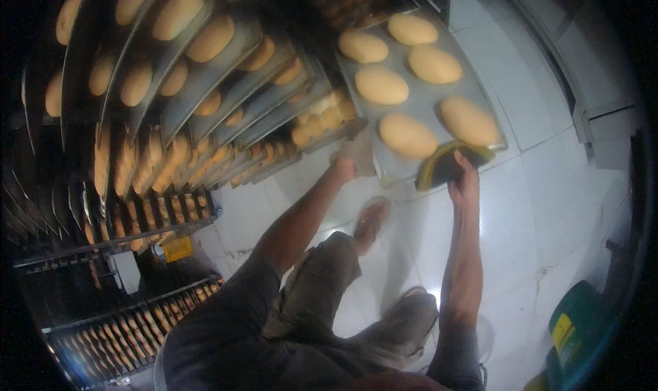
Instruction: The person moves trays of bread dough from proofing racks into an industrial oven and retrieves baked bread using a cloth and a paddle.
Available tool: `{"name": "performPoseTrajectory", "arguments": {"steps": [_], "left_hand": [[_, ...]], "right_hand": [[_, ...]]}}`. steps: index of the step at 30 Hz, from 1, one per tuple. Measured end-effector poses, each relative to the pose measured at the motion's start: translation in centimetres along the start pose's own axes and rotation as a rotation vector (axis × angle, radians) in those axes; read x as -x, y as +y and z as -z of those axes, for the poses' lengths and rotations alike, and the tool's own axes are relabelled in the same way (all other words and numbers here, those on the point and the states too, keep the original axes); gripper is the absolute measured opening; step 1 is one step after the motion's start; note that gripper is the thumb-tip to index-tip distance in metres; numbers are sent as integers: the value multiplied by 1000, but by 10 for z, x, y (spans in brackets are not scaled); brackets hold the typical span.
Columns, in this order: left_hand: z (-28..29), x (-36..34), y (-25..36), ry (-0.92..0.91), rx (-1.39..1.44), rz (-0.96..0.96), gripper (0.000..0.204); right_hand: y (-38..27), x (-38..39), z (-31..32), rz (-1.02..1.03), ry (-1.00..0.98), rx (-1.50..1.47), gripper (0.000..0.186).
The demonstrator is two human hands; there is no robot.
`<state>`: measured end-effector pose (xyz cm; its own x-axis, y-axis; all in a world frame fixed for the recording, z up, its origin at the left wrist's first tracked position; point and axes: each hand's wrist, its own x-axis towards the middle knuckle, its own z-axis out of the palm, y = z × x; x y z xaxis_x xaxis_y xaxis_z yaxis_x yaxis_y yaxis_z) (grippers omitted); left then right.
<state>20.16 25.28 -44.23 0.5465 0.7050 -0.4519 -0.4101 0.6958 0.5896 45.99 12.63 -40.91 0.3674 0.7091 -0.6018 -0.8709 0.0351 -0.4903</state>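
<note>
A metal baking tray (415, 107) carries several oval golden bread rolls (433, 64) and tilts in front of me. My right hand (466, 178) is closed at its near right corner, with a dark pot holder edged in yellow-green (445, 166) between palm and tray. My left hand (345, 167) is closed on a flat greyish-brown pad (360, 151) beside the tray's near left side. The left fingers are blurred, and I cannot tell whether that pad touches the tray.
Tall racks of bread-filled trays (199, 96) stand close on the left. More rolls on a lower rack (130, 336) lie at the lower left, near a yellow container (177, 249). White tiled floor (541, 206) spreads underfoot. A green bin (582, 329) stands at the lower right.
</note>
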Motion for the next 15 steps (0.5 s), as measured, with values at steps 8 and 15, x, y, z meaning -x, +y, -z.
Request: {"name": "performPoseTrajectory", "arguments": {"steps": [8, 15], "left_hand": [[-135, 50, 39, -357, -2395, -289, 34], [-122, 125, 53, -142, -2033, -198, 36]], "right_hand": [[-12, -65, -75, 106, -161, 437, 22], [-25, 9, -122, 217, -294, 829, 28]]}}
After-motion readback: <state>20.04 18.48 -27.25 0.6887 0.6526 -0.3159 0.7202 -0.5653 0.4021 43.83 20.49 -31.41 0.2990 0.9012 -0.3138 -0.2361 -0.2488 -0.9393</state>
